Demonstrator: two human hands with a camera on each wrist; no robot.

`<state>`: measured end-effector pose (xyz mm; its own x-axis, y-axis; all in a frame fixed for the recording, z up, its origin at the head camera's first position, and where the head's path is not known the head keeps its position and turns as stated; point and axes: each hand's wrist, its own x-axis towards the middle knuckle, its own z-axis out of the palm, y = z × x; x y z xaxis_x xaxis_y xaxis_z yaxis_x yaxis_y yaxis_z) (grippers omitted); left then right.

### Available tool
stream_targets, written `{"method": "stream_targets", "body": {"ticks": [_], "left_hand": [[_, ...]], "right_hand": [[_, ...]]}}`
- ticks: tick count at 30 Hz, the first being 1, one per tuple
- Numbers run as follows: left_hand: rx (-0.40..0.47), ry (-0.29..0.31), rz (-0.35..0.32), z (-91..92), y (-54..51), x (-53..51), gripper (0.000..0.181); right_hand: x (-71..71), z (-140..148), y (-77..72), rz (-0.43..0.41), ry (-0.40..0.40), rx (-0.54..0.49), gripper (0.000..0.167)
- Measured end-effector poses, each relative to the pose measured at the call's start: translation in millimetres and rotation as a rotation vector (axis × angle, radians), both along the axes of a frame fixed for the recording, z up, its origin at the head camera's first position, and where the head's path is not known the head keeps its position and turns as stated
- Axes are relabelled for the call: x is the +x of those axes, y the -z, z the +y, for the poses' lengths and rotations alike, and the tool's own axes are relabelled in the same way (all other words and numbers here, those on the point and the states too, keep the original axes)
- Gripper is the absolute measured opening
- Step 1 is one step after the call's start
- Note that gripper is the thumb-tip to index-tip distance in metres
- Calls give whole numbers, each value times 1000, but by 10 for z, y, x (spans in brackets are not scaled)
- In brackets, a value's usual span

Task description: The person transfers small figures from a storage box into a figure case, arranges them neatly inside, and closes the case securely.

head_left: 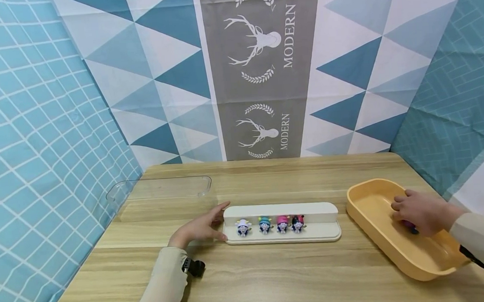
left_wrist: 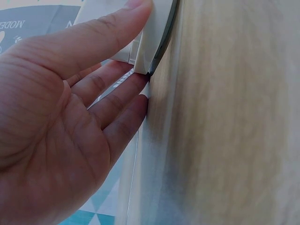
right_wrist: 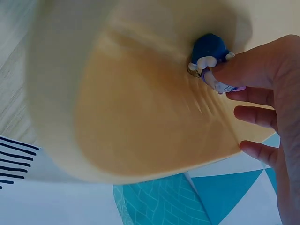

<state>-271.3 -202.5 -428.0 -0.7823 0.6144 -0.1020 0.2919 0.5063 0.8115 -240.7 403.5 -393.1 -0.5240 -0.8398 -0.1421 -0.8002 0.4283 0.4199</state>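
Right hand (head_left: 425,213) pinches a figurine (right_wrist: 209,49) inside the orange tray (head_left: 381,242), near the right edge of the table (head_left: 297,278); my left hand (head_left: 197,230), fingers extended, touches the white stand (head_left: 321,229).

In the head view, the right hand (head_left: 424,212) mostly hides its figurine (head_left: 410,226).

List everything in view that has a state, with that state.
Long white plastic stand: upright, uncovered.
Four small hatted figurines: standing in a row on the stand.
Clear oblong plastic cover: off the stand.
Orange oblong plastic bin: open, upright.
Small blue-topped figurine: pinched, within the bin.
Left hand: touching the stand's end.
Right hand: pinching that figurine.
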Motion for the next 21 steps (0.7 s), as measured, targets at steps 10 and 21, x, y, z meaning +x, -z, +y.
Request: {"method": "stream_targets", "body": {"ticks": [10,21], "left_hand": [[2,8,0,-3,23,-6,104],[16,7,-9,-11,6,-7,104]], "right_hand": [[36,36,26,-14,44,-25,35],[40,51,-22,-56,103,-42,33]]}}
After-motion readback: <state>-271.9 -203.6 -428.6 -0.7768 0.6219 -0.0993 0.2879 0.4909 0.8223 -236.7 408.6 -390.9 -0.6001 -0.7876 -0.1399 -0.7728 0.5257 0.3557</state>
